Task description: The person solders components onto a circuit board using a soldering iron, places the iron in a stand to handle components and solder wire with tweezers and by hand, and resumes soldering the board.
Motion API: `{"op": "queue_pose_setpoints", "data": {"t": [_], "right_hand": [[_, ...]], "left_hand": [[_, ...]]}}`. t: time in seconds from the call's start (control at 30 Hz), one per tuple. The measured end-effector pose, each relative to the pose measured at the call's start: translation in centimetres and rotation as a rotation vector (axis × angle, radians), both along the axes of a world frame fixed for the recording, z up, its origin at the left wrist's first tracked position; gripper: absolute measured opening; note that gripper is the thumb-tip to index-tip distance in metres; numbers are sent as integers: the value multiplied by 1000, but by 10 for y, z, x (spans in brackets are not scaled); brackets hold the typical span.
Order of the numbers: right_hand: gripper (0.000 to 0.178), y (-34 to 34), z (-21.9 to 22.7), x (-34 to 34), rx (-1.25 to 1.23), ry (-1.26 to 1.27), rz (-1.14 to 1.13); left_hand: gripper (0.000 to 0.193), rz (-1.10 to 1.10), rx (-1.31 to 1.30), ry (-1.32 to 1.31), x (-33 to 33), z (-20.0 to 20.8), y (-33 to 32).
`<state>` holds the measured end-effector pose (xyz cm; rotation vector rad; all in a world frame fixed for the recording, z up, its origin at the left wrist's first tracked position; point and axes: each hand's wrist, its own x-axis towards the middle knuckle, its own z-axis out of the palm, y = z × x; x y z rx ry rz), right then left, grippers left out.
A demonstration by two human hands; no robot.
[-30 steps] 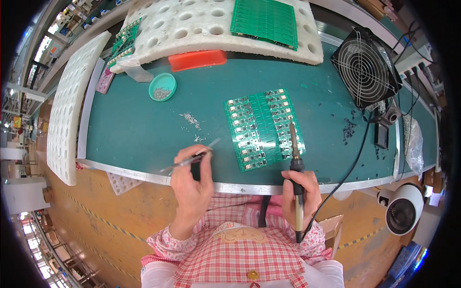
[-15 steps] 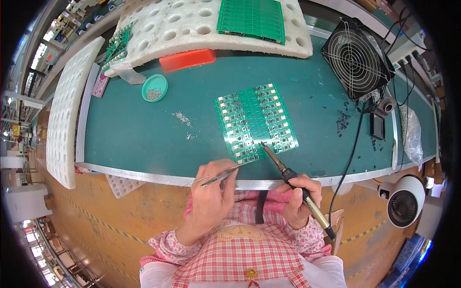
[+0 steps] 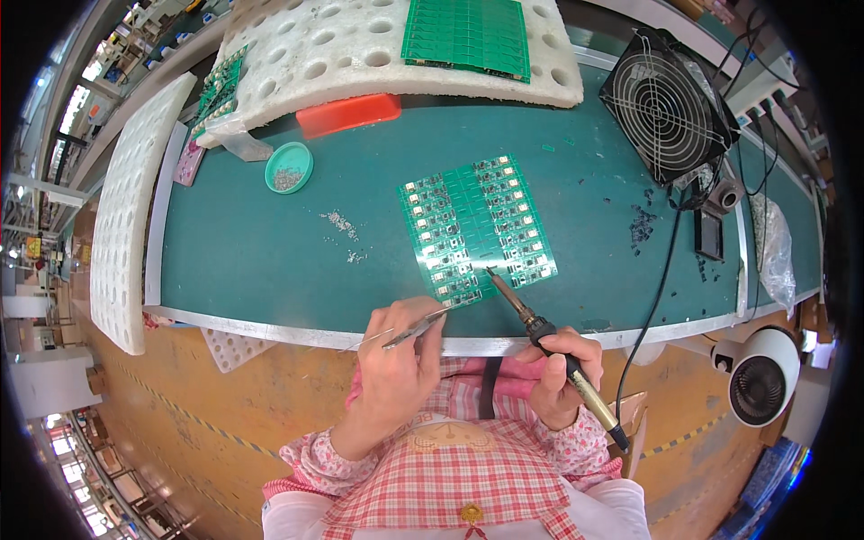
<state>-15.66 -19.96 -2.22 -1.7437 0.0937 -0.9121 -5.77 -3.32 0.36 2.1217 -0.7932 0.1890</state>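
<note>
A green circuit board panel (image 3: 477, 232) with columns of small parts lies on the bench near its front edge. My left hand (image 3: 397, 354) is closed on metal tweezers (image 3: 416, 330), whose tips reach the panel's near left corner. A thin wire (image 3: 364, 342) also sticks out of this hand to the left; it looks like solder wire. My right hand (image 3: 569, 371) grips a soldering iron (image 3: 538, 326) with a black and gold handle. The iron's tip is over the lower middle of the panel; I cannot tell whether it touches.
Left of the panel lie loose small parts (image 3: 340, 225) and a round green dish (image 3: 289, 168) of similar bits. Behind stand a red tray (image 3: 349, 115) and a white foam block (image 3: 360, 45) bearing stacked boards (image 3: 468, 38). A black fan (image 3: 666, 112) and the iron's cable (image 3: 661, 310) are at right.
Both hands keep nearly the same place and hold. The tweezers have tilted very slightly, and the whole bench has shifted a little in view.
</note>
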Motion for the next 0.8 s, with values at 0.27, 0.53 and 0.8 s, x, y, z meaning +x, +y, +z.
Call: {"op": "queue_pose_setpoints", "data": {"t": [0.27, 0.53, 0.8], "right_hand": [[24, 1, -8, -13, 91, -63, 5], [23, 1, -5, -13, 111, -127, 92], [22, 1, -6, -14, 132, -110, 119]], "left_hand": [[20, 9, 7, 20, -1, 1, 0], [20, 12, 9, 6, 0, -1, 0], [20, 13, 10, 4, -1, 0, 0]]}}
